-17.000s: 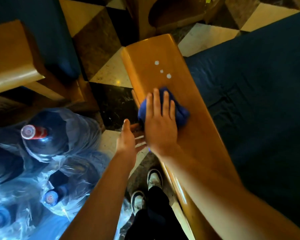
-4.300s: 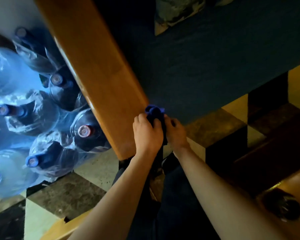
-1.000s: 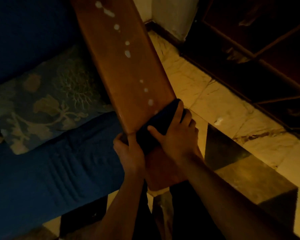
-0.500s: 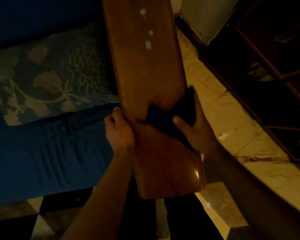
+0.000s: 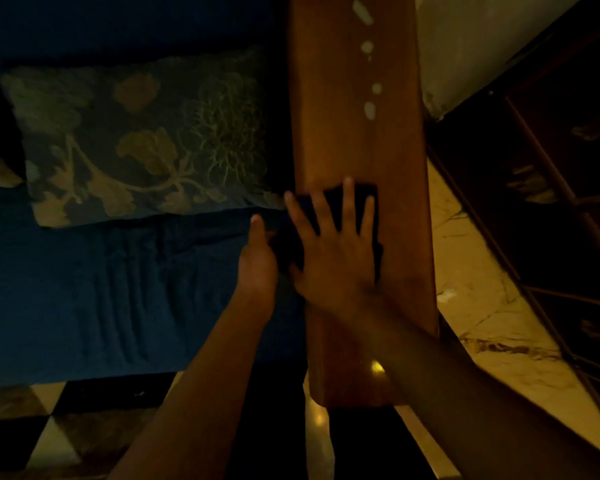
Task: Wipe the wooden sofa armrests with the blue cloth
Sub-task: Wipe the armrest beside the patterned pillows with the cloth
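Note:
A long wooden sofa armrest (image 5: pixel 354 140) runs away from me down the middle of the view, with several pale spots (image 5: pixel 369 109) on its far half. The blue cloth (image 5: pixel 333 202), nearly black in this dim light, lies flat across the armrest. My right hand (image 5: pixel 333 251) presses on the cloth with its fingers spread. Just left of it, my left hand (image 5: pixel 258 261) rests at the armrest's inner edge, touching the cloth's left end; its fingers are hidden.
The blue sofa seat (image 5: pixel 84 289) lies to the left with a floral cushion (image 5: pixel 142 140) on it. A dark wooden cabinet (image 5: pixel 551 202) stands to the right across a strip of pale marble floor (image 5: pixel 478 306). Checkered tiles show at bottom left.
My right hand has flattened on top of the cloth and slid it up along the armrest. The view has swung so the armrest runs straight ahead.

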A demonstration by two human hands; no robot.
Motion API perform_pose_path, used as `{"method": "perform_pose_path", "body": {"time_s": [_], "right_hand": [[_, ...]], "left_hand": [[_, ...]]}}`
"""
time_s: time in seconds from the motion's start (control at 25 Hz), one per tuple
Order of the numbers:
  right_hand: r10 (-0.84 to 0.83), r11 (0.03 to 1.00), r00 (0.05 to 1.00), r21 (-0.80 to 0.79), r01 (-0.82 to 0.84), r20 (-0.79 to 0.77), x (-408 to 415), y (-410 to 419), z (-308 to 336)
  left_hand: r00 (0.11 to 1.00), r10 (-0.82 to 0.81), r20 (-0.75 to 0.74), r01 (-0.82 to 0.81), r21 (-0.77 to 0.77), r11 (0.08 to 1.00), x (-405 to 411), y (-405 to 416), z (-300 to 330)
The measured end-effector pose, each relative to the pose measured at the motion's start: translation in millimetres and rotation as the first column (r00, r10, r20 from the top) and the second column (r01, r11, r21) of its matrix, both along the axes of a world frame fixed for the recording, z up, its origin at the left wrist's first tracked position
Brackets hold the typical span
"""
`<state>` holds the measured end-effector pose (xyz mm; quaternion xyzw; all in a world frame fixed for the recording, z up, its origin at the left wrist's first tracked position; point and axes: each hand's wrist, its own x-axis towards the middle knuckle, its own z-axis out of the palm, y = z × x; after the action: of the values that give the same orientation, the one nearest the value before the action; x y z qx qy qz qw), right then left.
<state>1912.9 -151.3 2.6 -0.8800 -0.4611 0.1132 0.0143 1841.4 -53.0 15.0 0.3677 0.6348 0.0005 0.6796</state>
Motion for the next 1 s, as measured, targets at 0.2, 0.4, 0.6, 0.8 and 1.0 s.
{"method": "perform_pose_path", "body": {"time_s": [0.2, 0.4, 0.6, 0.8, 1.0], "right_hand": [[-0.203, 0.974, 0.977, -0.089, 0.208, 0.065, 78.7, 111.1, -1.7], [-0.296, 0.955, 0.955, -0.031, 0.296, 0.006, -17.9, -6.4, 8.9], [-0.459, 0.884, 0.888, -0.108, 0.454, -0.024, 17.8, -10.1, 5.8], [-0.502, 0.861, 0.860, 0.043, 0.507, -0.087, 179.7, 106.5, -7.6], [-0.474, 0.826, 0.759, 0.074, 0.559, -0.447, 312.4, 165.6, -1.4]], "left_hand": [[0.990, -0.052, 0.133, 0.047, 0.039, 0.998, 41.1, 58.8, 7.5], [0.992, -0.118, 0.038, 0.115, 0.077, 0.990, 49.0, 35.3, 9.5], [0.992, -0.123, 0.034, 0.112, 0.228, 0.967, 90.2, 33.1, 6.5], [0.998, -0.059, 0.001, 0.053, 0.390, 0.919, 162.6, 81.6, -8.7], [0.987, 0.044, -0.152, 0.032, 0.465, 0.885, 209.9, 100.3, -2.5]]}}
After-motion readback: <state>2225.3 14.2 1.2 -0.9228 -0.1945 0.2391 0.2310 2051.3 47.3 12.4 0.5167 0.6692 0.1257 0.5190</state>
